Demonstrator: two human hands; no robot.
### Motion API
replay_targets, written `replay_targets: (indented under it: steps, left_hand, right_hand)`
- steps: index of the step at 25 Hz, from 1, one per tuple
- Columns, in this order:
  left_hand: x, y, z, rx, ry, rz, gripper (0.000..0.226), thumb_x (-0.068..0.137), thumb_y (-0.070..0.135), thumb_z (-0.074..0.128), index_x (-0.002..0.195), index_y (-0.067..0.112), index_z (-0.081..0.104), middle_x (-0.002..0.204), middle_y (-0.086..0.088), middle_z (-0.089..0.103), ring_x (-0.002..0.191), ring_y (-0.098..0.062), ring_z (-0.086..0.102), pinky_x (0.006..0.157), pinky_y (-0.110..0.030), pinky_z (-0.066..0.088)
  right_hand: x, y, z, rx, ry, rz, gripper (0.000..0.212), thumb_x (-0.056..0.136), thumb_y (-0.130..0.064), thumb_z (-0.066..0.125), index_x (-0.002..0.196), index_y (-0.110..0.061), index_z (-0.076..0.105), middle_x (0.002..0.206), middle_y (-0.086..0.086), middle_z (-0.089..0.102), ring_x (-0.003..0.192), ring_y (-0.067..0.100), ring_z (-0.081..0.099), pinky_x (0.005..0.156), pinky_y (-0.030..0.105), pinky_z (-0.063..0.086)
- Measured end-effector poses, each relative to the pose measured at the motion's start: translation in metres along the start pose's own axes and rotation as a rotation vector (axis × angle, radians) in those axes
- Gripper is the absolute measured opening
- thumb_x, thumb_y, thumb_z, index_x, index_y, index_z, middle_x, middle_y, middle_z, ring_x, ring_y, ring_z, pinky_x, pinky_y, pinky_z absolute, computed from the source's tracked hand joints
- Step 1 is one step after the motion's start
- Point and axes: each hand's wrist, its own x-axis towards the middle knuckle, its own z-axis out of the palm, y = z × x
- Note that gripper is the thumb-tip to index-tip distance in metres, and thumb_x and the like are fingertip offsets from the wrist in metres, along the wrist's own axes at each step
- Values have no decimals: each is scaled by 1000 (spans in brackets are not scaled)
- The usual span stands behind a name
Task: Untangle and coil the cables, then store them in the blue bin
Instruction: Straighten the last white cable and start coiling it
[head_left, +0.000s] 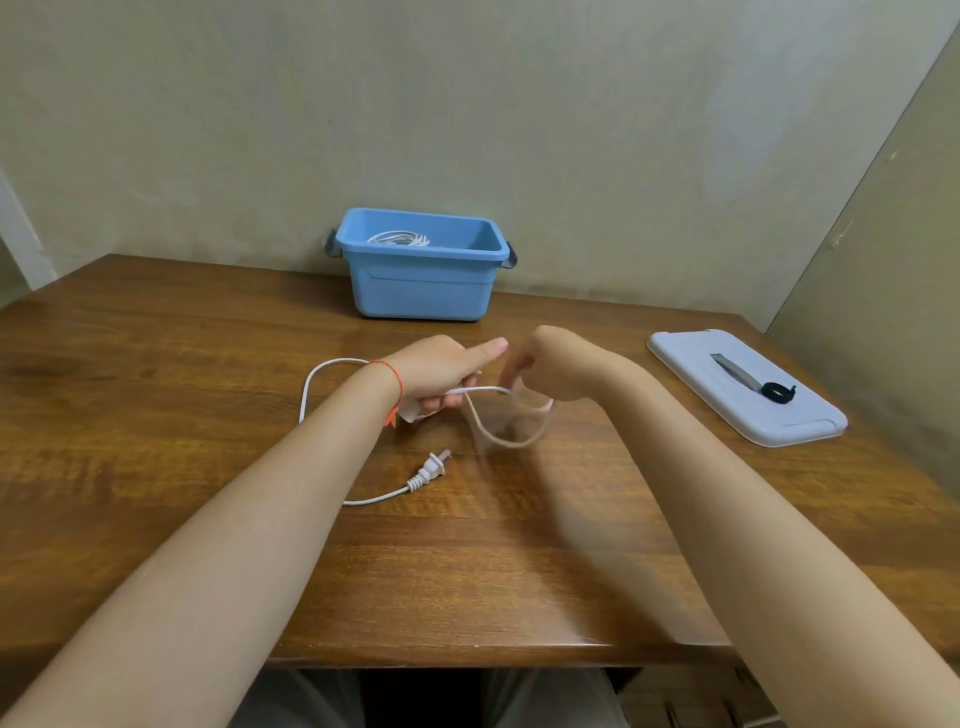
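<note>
Stretching between both hands (488, 379): white cable (480, 389)

I see L hand (436, 371) gripping white cable (311, 384) w/ index finger out; R hand (540, 371) pinches a blurred loop just beside it. Plug (434, 467) lies on bench (156, 395). Blue bin (422, 288) at back holds a coiled cable (399, 239). Lid (748, 410) sits far R.

Both hands (441, 374) (540, 374) curled, nearly touching, forearms extended.
</note>
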Motion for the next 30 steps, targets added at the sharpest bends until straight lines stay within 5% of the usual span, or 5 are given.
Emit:
replay_targets:
  steps: [5,8,11,17,30]
  left_hand:
    - [-4,-13,-23,75,39,52,41,84,50,72,76,12,58,51,1,47,43,-14,38,46,-24,33]
    - [6,-24,-29,-694,614,-11,30,90,28,70,71,13,54,39,5,42,32,-10,36,36,-17,27]
    - [11,-36,-40,-793,1016,-159,30,90,25,62,64,14,50,54,-1,49,51,-22,49,40,-20,34]
    - [4,-12,-18,-611,357,-56,20,92,15,65,79,16,50,49,2,35,36,-9,26,41,-21,24]
    - [-12,4,-8,-307,-245,-7,30,96,30,63,72,20,48,51,4,28,39,-6,19,41,-18,15]
  right_hand:
    - [17,49,0,-90,65,329,15,89,-6,64,88,-11,78,79,5,65,65,18,59,64,32,55]
    - [18,76,5,-62,84,569,10,85,-13,74,86,-3,71,71,11,66,59,24,65,56,31,53]
    - [10,97,4,-77,244,637,15,91,-7,57,102,-2,67,99,11,69,88,31,68,68,32,50]
    - [17,67,1,-36,154,185,61,86,-24,67,143,-14,46,141,9,49,126,27,50,100,35,44]
    - [12,34,1,1058,162,-137,13,92,-7,66,82,-9,58,52,-1,44,43,11,29,41,21,23]
